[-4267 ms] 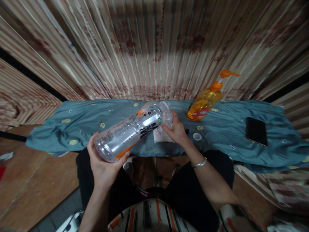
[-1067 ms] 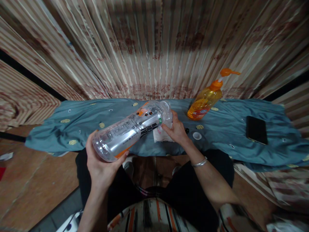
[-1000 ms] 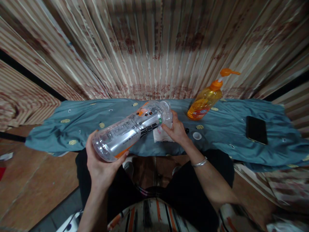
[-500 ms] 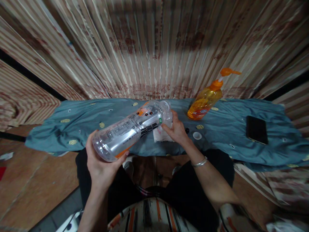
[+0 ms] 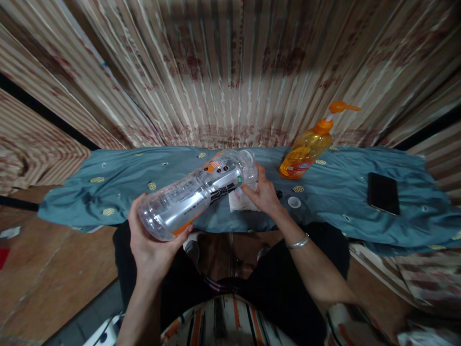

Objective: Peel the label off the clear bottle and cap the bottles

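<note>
A large clear plastic bottle [image 5: 190,197] with a silver, black and orange label lies tilted between my hands, its neck end up and to the right. My left hand [image 5: 153,245] is wrapped round its base. My right hand [image 5: 262,192] grips near the neck, with its fingertips partly hidden behind the bottle. Beneath the neck end, a white folded tissue [image 5: 243,200] rests on the cloth. Just right of my right hand lie a small white ring-shaped cap [image 5: 294,202] and a small black object [image 5: 279,194].
A blue-green patterned cloth [image 5: 118,187] covers the narrow table. An orange pump bottle [image 5: 306,149] of yellow liquid stands at the back right, and a black phone [image 5: 383,193] lies farther right. Striped curtains [image 5: 230,72] hang close behind the table.
</note>
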Demonstrator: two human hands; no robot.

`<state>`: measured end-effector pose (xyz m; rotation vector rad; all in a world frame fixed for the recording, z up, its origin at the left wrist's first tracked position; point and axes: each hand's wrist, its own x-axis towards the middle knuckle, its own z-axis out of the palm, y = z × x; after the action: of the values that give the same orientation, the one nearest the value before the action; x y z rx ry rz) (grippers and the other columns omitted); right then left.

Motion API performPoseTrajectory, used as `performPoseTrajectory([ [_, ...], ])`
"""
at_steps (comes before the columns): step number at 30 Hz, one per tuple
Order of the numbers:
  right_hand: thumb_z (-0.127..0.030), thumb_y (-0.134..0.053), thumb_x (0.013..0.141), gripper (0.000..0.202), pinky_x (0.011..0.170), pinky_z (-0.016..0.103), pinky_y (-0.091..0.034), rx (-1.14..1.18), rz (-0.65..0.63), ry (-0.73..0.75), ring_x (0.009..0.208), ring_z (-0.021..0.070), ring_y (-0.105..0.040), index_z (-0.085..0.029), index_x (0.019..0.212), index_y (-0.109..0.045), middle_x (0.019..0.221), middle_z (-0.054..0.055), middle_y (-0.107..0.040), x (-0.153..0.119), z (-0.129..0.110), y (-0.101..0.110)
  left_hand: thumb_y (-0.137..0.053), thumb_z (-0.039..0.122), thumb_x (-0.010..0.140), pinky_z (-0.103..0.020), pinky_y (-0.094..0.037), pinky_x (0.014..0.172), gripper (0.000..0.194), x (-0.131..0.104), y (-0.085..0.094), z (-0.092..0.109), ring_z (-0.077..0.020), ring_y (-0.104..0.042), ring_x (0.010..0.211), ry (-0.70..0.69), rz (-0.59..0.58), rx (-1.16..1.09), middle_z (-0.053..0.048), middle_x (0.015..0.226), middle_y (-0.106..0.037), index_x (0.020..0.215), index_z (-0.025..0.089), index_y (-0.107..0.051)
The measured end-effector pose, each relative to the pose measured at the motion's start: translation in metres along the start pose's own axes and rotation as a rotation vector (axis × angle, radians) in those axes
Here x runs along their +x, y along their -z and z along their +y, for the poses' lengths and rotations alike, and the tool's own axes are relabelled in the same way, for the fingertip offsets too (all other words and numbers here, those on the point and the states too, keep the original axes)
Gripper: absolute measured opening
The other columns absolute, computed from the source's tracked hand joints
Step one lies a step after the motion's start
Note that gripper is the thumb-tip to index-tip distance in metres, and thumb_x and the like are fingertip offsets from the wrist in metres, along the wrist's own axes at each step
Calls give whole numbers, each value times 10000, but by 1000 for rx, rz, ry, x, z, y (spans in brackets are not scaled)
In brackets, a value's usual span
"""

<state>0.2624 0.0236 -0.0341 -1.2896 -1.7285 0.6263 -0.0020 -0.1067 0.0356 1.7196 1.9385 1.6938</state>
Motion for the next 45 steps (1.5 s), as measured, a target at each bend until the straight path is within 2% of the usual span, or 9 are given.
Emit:
performPoseTrajectory([
  [11, -542, -666, 901, 725, 888, 487, -626, -9, 32, 34, 1014, 343, -774, -203, 1491, -416, 1196, 144, -769, 0, 7, -4, -952, 457, 560, -501, -505, 1146, 1031, -1, 0, -4, -323, -639, 1248, 17, -13, -10, -160, 1374, -631, 1468, 203, -533],
  [22, -518, -672, 903, 723, 909, 505, -627, -4, 26, 24, 1038, 353, -775, -194, 1495, -415, 1223, 154, -766, 0, 5, -3, -952, 453, 576, -489, -536, 1113, 1025, 0, -1, -3, -321, -657, 1222, -32, 2, -15, -164, 1360, -646, 1480, 191, -545],
  [45, -542, -664, 901, 725, 899, 502, -630, -24, 21, 6, 1021, 345, -773, -184, 1480, -417, 1213, 167, -763, 0, 5, -2, -942, 476, 579, -516, -504, 1153, 1016, -1, 0, -4, -326, -637, 1257, -1, -12, -23, -149, 1380, -628, 1474, 224, -533],
])
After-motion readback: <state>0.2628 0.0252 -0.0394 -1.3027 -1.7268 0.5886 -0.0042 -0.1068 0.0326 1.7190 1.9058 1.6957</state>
